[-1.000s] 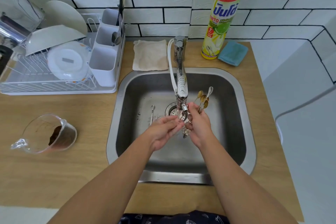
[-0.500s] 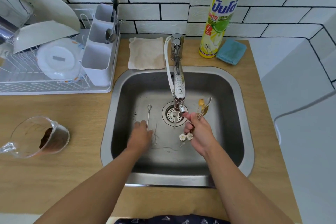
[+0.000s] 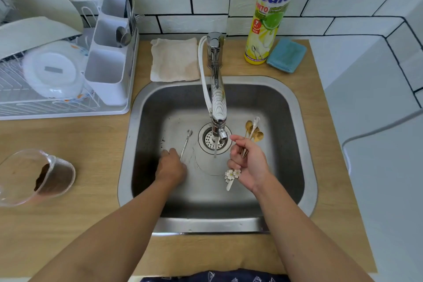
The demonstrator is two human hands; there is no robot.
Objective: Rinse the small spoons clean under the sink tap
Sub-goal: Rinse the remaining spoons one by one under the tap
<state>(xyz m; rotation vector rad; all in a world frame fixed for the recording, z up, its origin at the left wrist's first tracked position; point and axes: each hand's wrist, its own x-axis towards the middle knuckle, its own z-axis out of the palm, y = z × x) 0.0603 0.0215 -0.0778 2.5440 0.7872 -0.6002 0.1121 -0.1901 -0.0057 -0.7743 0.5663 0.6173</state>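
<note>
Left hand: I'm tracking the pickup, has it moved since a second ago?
Yes. The left hand left the tap stream, going left to the silver spoon on the sink floor.

Wooden bench with inset sink

Light wood bench [image 3: 68,224] holds a steel sink [image 3: 304,144]. Left: white dish rack [image 3: 68,112], and nearer the front a tipped clear jug [image 3: 34,178] with brown powder. Behind the sink: beige cloth [image 3: 174,62], yellow dish soap bottle [image 3: 270,14], and blue sponge [image 3: 286,55] just beside it.
</note>
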